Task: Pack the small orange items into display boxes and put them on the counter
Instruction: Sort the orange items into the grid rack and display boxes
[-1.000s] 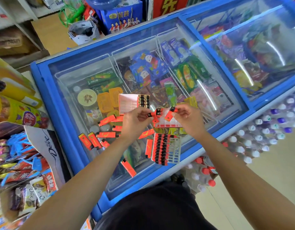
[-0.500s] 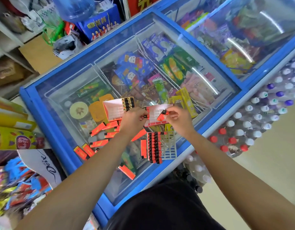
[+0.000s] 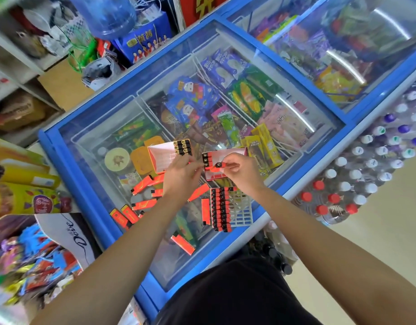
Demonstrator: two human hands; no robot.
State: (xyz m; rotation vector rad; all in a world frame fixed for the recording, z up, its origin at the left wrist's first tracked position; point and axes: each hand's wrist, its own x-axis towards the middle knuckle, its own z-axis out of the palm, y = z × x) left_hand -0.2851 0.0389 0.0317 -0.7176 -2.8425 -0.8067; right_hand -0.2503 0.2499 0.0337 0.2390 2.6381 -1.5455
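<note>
Over the glass lid of the blue-framed chest freezer [image 3: 68, 165], the right hand [image 3: 241, 171] pinches a small orange item with a black cap [image 3: 222, 164] at the open red-and-white cardboard display box [image 3: 225, 160]. The left hand [image 3: 182, 175], fingers curled, steadies that box's near edge. More flat orange items [image 3: 146, 204] lie loose on the glass beside a white plastic grid tray [image 3: 242, 208]; a white carton at left reads "Dove" [image 3: 79, 233].

My right hand [image 3: 239, 171] pinches one orange item [image 3: 222, 164] over the display box [image 3: 228, 153]; my left hand [image 3: 182, 175] steadies that box on the freezer lid [image 3: 122, 118].
</note>
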